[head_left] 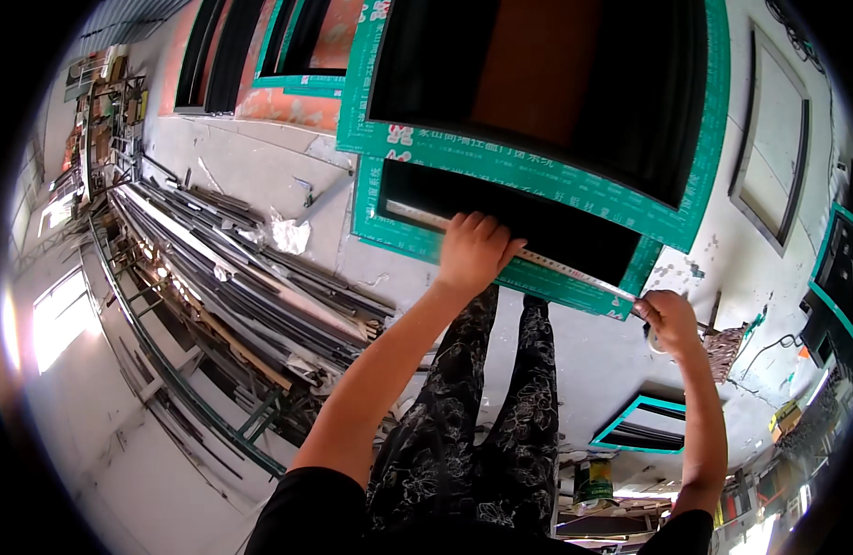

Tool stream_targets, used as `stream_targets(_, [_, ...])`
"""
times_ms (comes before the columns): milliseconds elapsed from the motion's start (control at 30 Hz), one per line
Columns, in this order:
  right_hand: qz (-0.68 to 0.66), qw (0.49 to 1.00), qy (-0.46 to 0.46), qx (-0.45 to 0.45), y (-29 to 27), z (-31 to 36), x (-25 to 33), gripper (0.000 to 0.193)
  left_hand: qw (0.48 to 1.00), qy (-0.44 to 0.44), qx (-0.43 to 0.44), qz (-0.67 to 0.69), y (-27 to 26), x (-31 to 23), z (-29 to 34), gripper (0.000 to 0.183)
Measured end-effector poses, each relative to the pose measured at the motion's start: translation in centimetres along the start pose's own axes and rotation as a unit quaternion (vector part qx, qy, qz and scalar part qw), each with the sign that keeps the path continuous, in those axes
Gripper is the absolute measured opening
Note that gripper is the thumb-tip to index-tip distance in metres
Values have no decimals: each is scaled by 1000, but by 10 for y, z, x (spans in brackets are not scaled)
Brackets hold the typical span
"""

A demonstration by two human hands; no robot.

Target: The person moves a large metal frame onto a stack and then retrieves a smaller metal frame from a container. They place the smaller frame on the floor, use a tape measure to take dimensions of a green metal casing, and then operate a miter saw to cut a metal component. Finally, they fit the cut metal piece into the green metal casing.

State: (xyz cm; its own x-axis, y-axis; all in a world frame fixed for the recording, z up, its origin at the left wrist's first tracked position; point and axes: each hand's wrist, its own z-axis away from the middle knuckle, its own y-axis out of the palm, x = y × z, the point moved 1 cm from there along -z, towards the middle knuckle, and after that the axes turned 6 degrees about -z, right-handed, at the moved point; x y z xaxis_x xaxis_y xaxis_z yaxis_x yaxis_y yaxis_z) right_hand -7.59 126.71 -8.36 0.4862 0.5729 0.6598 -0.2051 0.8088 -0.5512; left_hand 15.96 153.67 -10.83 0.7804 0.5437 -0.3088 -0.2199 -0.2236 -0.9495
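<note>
A person in black sleeves and dark patterned trousers [445, 407] bends over a green-wrapped lower frame [403, 233], a measuring tape [574, 270] running along the opening side of that frame's near rail. The left hand [477, 252] lies at about the middle of the near rail, its fingers bent across the tape at the rail's inner edge and its thumb spread to the right; whether it grips or only rests there cannot be told. The right hand [669, 319], just beyond the lower frame's near right corner, is clenched on the tape's end, the part inside the fist hidden from view. Pale tape shows on both sides of the left hand, down to the right fist.

A larger green-wrapped frame [537, 183], bearing white and red print, overlaps the far side of the lower frame. Right of the lower frame and well apart from it is a bare grey frame [797, 180]; nearer the person and to its right, a small teal-edged frame [615, 421] lies near a bucket [593, 483]. Left of the lower frame, crumpled white plastic [290, 233] sits on the grey floor [332, 248], with a long heap of bars [232, 268] farther out.
</note>
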Motion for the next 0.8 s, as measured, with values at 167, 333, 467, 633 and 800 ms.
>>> stream_targets(167, [17,999,36,7,0,-5,-11,35,998,-19,-55,-29,5,26,7,26])
stream_targets(333, [6,1000,12,-6,11,-10,-7,35,996,-17,-77,-53,5,40,7,27])
stream_targets(467, [28,999,2,-32,13,-10,2,38,995,-18,-65,-68,2,45,9,28])
stream_targets(633, [69,994,11,-81,11,-4,9,45,995,-5,-74,-61,7,49,10,28])
stream_targets(800, [121,981,-2,-149,21,-9,-2,47,987,26,-54,-146,19,54,18,32])
